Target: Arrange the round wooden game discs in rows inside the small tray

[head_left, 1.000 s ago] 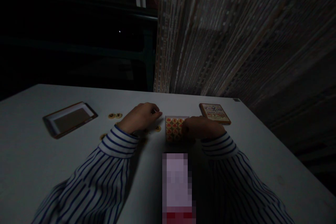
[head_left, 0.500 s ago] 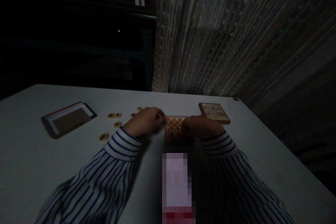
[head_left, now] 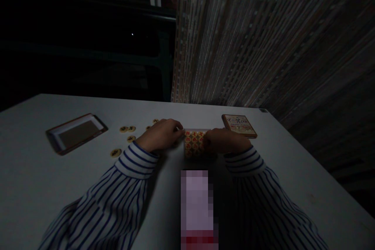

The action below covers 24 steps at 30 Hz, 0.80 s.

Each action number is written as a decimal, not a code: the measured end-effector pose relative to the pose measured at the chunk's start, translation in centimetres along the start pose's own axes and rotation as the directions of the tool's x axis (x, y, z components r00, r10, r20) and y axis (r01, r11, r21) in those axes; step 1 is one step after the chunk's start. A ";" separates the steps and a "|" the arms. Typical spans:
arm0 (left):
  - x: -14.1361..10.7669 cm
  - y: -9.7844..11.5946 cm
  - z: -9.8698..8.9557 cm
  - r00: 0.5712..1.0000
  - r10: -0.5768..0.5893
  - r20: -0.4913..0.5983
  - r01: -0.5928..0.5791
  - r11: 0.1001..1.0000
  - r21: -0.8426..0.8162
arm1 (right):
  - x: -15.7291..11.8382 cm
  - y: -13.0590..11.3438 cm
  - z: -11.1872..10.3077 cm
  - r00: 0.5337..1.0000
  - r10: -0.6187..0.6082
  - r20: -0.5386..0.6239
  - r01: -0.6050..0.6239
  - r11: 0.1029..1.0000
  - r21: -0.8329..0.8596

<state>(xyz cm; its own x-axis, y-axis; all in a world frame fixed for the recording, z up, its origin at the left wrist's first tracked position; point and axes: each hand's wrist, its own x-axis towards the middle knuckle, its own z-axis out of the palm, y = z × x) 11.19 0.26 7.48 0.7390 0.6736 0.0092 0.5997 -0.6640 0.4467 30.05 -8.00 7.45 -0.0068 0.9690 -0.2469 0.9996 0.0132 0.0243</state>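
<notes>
Red-marked xiangqi pieces [head_left: 195, 140] sit in rows inside a small tray [head_left: 202, 130] in the middle of the table. My left hand [head_left: 162, 134] is at the tray's left side, fingers curled, the fingertips gripping its upper left edge. Over the right part of the tray rests my right hand [head_left: 227, 140], its fingers bent together and covering the pieces there; what they pinch, if anything, is hidden. Several loose xiangqi pieces with dark marks [head_left: 116, 152] lie left of and behind my left hand, some partly hidden by it.
On the white table [head_left: 88, 175], an open box part [head_left: 54, 143] lies at the left. A box lid with printed characters [head_left: 239, 125] lies beyond my right hand. A blurred-out patch [head_left: 197, 203] is near me. A string curtain [head_left: 216, 47] hangs behind the table.
</notes>
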 end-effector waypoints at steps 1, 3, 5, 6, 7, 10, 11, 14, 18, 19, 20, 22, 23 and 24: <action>0.0 -0.1 -0.1 1.000 -0.003 -0.003 0.003 1.000 0.006 | -0.1 0.0 -0.3 0.998 -0.025 0.051 0.024 1.000 0.005; 0.0 -0.2 -0.2 1.000 -0.002 -0.017 0.003 1.000 0.020 | -0.4 0.1 -0.9 0.991 -0.040 0.125 0.039 0.999 0.009; 0.0 -0.4 -0.4 0.999 0.003 -0.034 -0.002 1.000 0.030 | -0.6 0.3 -1.4 0.990 -0.020 0.143 0.019 1.000 0.004; 0.0 -0.5 -0.5 0.999 0.003 -0.040 -0.002 0.999 0.032 | -0.6 0.5 -1.5 0.989 -0.006 0.147 0.006 1.000 0.000; 0.0 -0.5 -0.6 0.999 -0.002 -0.042 0.003 0.999 0.032 | -0.6 0.6 -1.5 0.988 0.005 0.155 -0.005 1.000 -0.005; 0.1 -0.7 -0.7 0.999 -0.017 -0.032 0.018 1.000 0.026 | -0.3 1.1 -1.2 0.981 0.013 0.192 -0.012 1.000 -0.010; 0.1 -0.7 -0.8 0.999 -0.019 -0.032 0.020 0.999 0.026 | -0.1 1.2 -1.1 0.978 0.011 0.207 -0.009 1.000 -0.010; 0.1 -0.7 -0.8 0.999 -0.023 -0.035 0.024 0.999 0.033 | 0.1 1.3 -0.8 0.973 0.002 0.229 -0.003 1.000 0.003; 0.0 -0.7 -1.0 0.999 -0.029 -0.032 0.030 0.999 0.019 | 0.0 1.2 -0.9 0.975 0.001 0.224 -0.005 1.000 0.016; -0.1 -0.7 -1.0 0.999 -0.029 -0.031 0.030 0.999 0.013 | -0.1 1.1 -0.9 0.975 -0.001 0.220 -0.004 1.000 0.020; -0.1 -0.7 -1.0 0.999 -0.028 -0.031 0.028 1.000 0.009 | -0.2 1.1 -1.0 0.977 -0.001 0.215 -0.004 1.000 0.026; 0.0 -0.8 -1.0 0.999 -0.027 -0.033 0.028 1.000 0.007 | -0.3 1.0 -1.0 0.979 -0.008 0.203 0.001 0.999 0.039; 0.0 -0.9 -1.0 0.999 -0.026 -0.034 0.026 1.000 0.007 | -0.3 1.0 -1.1 0.980 -0.012 0.199 0.002 0.999 0.048; 0.0 -0.9 -1.0 0.999 -0.025 -0.037 0.025 1.000 0.009 | -0.3 1.0 -1.1 0.980 -0.011 0.198 0.001 0.999 0.053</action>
<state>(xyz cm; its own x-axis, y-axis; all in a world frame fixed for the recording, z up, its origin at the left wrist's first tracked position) 10.33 1.22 7.98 0.7123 0.7012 0.0310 0.6207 -0.6499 0.4385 31.03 -8.01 8.58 -0.0125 0.9009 -0.4339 0.9996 0.0009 -0.0268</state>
